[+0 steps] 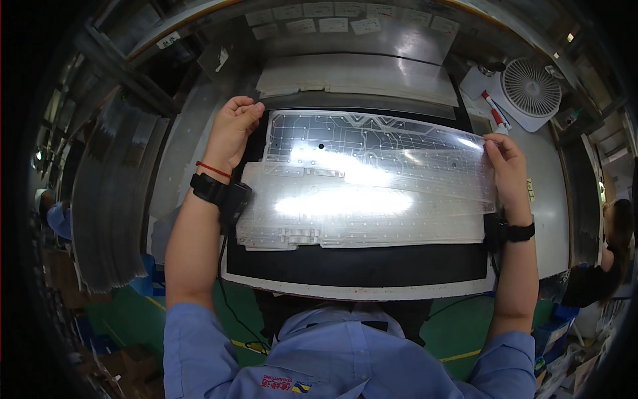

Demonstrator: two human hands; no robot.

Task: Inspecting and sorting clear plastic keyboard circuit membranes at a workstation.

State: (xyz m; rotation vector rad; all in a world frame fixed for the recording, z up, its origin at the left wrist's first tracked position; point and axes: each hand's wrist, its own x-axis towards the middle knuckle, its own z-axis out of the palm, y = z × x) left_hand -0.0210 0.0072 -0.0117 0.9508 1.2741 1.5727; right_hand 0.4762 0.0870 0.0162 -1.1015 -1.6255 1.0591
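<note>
A clear plastic film printed with circuit lines [372,136] is held up between my hands, tilted and shiny with glare. My left hand [232,133] has thumb and fingers pinched together at its far left corner. With thumb and forefinger my right hand [508,166] pinches the film's far right corner. Beneath it lies a stack of similar translucent sheets [399,233] on a black mat [372,266], partly hidden by the raised film. Both wrists wear black strapped devices, and a red cord circles the left one.
Behind the mat lies another stack of pale sheets [352,73]. A white fan [531,86] stands at the far right, beside red-and-white markers [493,113]. Tall piles of sheets [113,193] rise on the left. Parts of other people show at both sides.
</note>
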